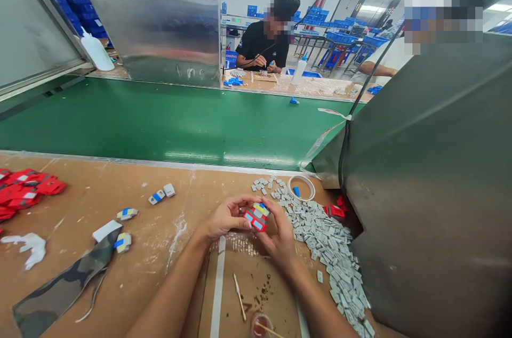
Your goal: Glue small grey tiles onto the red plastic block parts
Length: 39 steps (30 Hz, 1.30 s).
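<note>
Between both hands, above the brown work board (pixel 236 295), is a small red, grey, blue and yellow plastic toy part (pixel 257 216). My left hand (pixel 226 218) grips its left side with thumb and fingers. On its right side, my right hand (pixel 280 231) closes its fingertips around it. Right of my right hand spreads a heap of small grey plastic pieces (pixel 324 242). A cotton swab (pixel 239 297) and a small clear cup (pixel 262 324) with a stick in it lie below the hands.
Red parts (pixel 28 191) are piled at left, near several grey-blue pieces (pixel 157 197) and a camouflage cloth strip (pixel 72 287). A tape roll (pixel 302 188) sits by the grey heap. Beyond runs a green conveyor belt (pixel 180 119); a metal panel (pixel 436 194) stands right. Two people work opposite.
</note>
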Each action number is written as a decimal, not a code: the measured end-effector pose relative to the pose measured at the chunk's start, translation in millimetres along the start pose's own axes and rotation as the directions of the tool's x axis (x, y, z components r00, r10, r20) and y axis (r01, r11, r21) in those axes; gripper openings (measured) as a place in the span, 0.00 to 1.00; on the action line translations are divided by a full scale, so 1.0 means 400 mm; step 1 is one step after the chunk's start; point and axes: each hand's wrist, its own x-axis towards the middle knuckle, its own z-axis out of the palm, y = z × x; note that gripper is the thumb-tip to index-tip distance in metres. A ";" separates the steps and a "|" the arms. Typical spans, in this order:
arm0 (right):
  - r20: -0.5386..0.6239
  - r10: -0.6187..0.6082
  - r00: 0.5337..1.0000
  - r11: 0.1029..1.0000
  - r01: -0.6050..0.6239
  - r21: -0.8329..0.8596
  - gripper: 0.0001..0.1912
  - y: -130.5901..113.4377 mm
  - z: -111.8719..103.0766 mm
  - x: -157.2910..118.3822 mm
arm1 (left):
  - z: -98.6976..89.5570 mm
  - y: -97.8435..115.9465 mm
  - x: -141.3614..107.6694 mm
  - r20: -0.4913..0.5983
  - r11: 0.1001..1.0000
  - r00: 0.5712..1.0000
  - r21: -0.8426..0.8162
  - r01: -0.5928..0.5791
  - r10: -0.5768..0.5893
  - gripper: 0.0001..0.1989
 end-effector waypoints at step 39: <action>-0.126 -0.097 0.987 0.985 0.076 -0.157 0.33 -0.005 0.023 -0.012 | 0.012 -0.022 -0.029 0.075 0.976 0.994 -0.197 0.095 -0.082 0.35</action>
